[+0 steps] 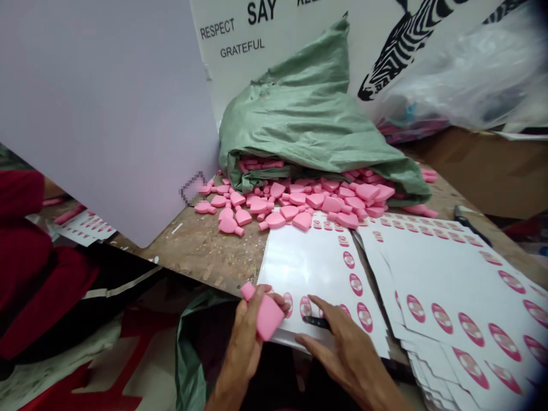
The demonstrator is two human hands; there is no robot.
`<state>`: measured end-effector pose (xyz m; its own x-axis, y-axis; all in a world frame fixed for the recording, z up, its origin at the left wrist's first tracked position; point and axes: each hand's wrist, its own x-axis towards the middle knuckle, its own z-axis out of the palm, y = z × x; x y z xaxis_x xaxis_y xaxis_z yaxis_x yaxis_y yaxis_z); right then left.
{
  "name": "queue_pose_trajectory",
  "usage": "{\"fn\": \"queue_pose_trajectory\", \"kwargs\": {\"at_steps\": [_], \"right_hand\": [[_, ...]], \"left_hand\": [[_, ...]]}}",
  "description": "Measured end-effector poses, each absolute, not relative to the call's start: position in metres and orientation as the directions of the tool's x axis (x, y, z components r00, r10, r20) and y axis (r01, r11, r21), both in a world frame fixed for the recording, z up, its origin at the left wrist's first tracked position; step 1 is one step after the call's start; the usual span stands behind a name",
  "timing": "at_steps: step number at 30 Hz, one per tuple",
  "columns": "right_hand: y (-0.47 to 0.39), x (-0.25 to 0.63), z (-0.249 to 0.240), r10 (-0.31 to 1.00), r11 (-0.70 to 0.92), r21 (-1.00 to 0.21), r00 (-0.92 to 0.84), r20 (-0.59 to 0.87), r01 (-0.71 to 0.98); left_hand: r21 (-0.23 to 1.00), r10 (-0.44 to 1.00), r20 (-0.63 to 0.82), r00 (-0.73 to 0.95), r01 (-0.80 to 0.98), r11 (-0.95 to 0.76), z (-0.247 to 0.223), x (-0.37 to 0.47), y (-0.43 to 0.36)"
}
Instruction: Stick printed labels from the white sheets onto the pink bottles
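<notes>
At the bottom centre of the frame, my left hand (245,335) is closed around a pink bottle (270,318), its neck towards the upper left. Just to the right, my right hand (340,337) reaches over the sticker sheets (299,257), thumb and forefinger apart; a black tool (315,322) lies at its fingers, though whether they grip it I can't tell. A loose grip could let the bottle slip, a dragging wrist could skew the sheets, and the tool's tip could scratch a sticker.
</notes>
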<state>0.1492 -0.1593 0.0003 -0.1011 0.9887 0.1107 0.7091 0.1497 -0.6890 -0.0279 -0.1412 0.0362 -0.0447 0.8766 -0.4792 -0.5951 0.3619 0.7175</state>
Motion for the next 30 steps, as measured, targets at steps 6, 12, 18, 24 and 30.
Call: {"fn": "queue_pose_trajectory", "kwargs": {"at_steps": [6, 12, 18, 24, 30], "right_hand": [[-0.172, 0.198, -0.029, 0.924, 0.361, -0.23, -0.313, 0.221, 0.904], [-0.161, 0.203, 0.003, 0.922, 0.387, -0.388, -0.359, 0.145, 0.837], [-0.151, 0.203, 0.017, 0.934, 0.35, -0.488, -0.336, 0.119, 0.8], [-0.146, 0.193, 0.017, 0.945, 0.324, -0.503, -0.252, 0.208, 0.801], [-0.126, 0.216, 0.033, 0.979, 0.179, -0.679, -0.064, 0.191, 0.712]], "left_hand": [[0.624, 0.774, -0.626, -0.098, -0.659, 0.421, 0.035, -0.061, -0.137], [0.473, 0.759, -0.651, -0.003, -0.784, 0.402, 0.047, -0.073, -0.142], [0.466, 0.775, -0.632, -0.003, -0.8, 0.377, 0.05, -0.09, -0.147], [0.464, 0.774, -0.633, 0.021, -0.79, 0.401, 0.04, -0.09, -0.155], [0.36, 0.748, -0.663, 0.036, -0.86, 0.36, 0.038, -0.089, -0.161]]}}
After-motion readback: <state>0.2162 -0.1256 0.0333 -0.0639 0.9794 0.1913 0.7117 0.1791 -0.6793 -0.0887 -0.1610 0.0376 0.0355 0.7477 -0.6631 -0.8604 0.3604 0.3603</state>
